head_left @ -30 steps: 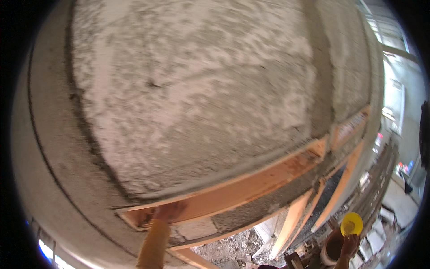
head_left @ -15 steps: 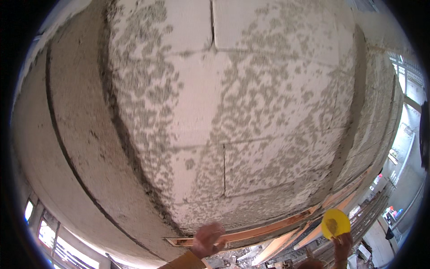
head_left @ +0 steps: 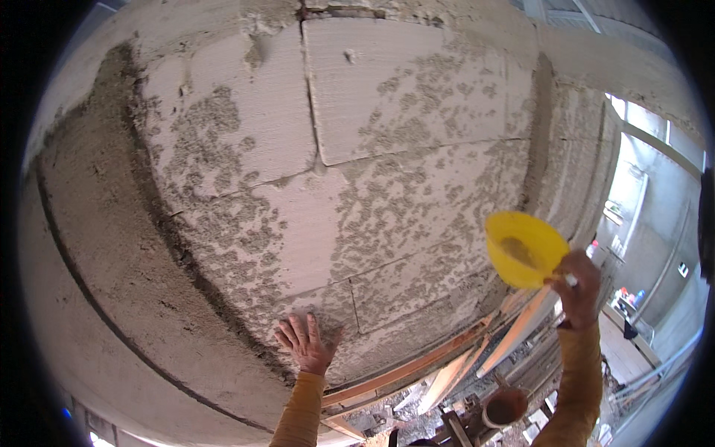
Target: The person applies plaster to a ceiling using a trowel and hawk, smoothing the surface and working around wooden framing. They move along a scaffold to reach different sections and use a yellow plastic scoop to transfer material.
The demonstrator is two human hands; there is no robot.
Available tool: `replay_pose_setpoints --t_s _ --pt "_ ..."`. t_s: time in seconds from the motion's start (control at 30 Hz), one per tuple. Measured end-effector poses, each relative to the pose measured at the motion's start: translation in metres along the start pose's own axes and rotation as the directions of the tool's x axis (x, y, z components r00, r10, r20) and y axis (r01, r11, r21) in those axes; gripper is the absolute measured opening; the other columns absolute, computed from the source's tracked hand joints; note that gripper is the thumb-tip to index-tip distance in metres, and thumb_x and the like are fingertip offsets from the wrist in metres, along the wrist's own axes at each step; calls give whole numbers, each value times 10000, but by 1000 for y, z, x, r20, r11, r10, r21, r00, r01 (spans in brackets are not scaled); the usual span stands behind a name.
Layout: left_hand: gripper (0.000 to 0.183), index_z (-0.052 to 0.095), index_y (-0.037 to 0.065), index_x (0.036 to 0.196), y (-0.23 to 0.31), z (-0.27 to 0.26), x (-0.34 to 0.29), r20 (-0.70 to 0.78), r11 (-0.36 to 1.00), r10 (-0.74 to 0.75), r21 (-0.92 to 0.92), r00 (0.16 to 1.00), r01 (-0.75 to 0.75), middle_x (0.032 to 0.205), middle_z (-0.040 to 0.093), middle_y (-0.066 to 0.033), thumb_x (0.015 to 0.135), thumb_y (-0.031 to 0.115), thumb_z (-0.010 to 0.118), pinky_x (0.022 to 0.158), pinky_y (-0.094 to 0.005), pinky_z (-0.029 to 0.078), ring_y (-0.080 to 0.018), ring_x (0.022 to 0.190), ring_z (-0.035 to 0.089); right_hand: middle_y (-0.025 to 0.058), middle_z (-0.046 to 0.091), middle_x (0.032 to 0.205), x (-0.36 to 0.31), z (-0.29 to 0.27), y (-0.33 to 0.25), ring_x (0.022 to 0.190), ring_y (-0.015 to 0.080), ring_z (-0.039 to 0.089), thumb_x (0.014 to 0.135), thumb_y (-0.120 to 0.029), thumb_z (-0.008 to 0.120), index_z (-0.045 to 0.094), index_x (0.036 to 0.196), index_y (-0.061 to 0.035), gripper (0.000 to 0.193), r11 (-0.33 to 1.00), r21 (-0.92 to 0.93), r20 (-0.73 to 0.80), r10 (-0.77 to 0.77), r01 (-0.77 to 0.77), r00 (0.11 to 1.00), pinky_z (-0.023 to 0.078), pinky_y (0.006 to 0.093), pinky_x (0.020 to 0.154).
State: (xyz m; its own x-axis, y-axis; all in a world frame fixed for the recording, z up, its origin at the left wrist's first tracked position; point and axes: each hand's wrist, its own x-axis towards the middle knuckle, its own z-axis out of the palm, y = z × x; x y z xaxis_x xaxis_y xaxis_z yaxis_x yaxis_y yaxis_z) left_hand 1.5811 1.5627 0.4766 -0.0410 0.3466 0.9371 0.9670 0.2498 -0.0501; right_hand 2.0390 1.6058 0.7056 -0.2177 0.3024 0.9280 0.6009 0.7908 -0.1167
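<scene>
In front of me rises a wall of pale blocks (head_left: pixel 305 246), blotched with patches of grey mortar. My left hand (head_left: pixel 307 346) lies against its lower part, fingers spread and holding nothing. At the right, my right hand (head_left: pixel 577 287) grips a yellow plastic bowl (head_left: pixel 547 240) by its lower right edge. The bowl tilts toward me, with a grey residue inside; any handle is hidden by the fingers. The bowl is held out in front of the wall's right part, and I cannot tell whether it touches.
Wooden boards (head_left: pixel 424 365) run along the wall's foot. A round bucket (head_left: pixel 505 407) stands below, between my arms. Rubble and timber scraps lie around it. A grey rendered strip (head_left: pixel 112 186) borders the wall at left; a window opening (head_left: pixel 633 179) shows at right.
My left hand has moved up and left onto the wall. My right hand has raised the bowl and tilted it. The view has shifted, showing more of the wall's top and the bucket.
</scene>
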Motion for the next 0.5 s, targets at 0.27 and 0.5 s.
replay_pose_setpoints --t_s 0.27,0.5 --pt "853 280 151 1435 -3 0 -4 18 999 -23 -21 1000 24 1517 103 -171 777 592 598 1068 -619 40 -437 1383 32 37 516 714 123 -38 -17 660 125 482 743 -124 698 582 741 -9 164 997 71 125 18 -27 992 390 270 595" --pt "884 234 106 1447 1 -2 1 31 1000 -6 27 1000 5 1505 123 -205 795 601 567 1069 -604 62 -453 1376 46 13 577 716 261 -34 -23 629 105 522 847 -348 614 635 833 -23 326 999 35 131 29 -34 991 424 265 565"
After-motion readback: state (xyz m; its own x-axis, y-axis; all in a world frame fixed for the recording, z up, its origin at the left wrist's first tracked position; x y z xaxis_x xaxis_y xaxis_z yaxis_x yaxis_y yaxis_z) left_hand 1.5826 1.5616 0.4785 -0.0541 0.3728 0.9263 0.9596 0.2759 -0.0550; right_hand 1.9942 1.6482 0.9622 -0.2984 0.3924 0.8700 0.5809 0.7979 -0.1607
